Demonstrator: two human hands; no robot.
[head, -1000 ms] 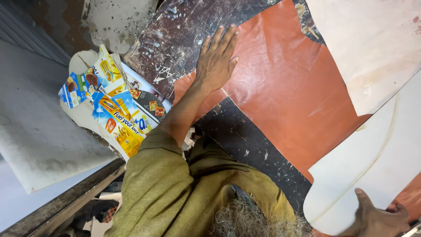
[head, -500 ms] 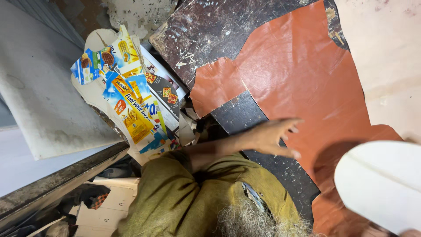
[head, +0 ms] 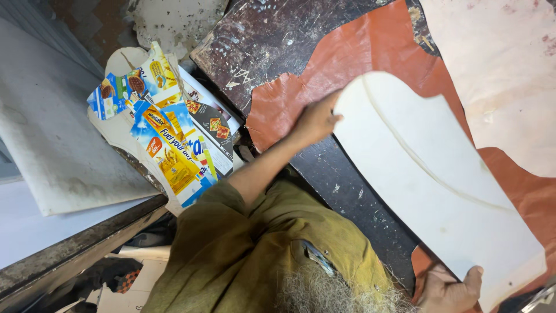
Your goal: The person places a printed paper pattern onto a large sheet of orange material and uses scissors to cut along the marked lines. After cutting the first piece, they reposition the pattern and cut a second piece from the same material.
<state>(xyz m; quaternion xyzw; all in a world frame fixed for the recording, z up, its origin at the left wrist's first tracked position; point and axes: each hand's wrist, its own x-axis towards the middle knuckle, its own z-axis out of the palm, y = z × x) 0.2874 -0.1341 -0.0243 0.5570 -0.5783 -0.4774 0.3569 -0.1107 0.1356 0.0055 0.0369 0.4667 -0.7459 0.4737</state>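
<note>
Over a dark, paint-scarred tabletop [head: 353, 191], a person in an olive shirt holds a large cream pattern sheet [head: 428, 174] by its two ends. The sheet is stiff, curved along its edges and marked with one faint line. Its long axis runs diagonally, from upper left near the middle of the view down to the lower right corner.

The left hand [head: 315, 123] reaches forward and its grip is closed on the far, upper-left end. The right hand [head: 449, 288] sits close to the body and its grip is clamped on the near, lower-right edge, thumb on top.

The sheet hangs over an orange-brown leather hide [head: 370, 52] spread on the tabletop. A paler hide [head: 498, 75] lies to the right. Colourful cut-up packaging card [head: 168, 139] is stacked well apart to the left.
</note>
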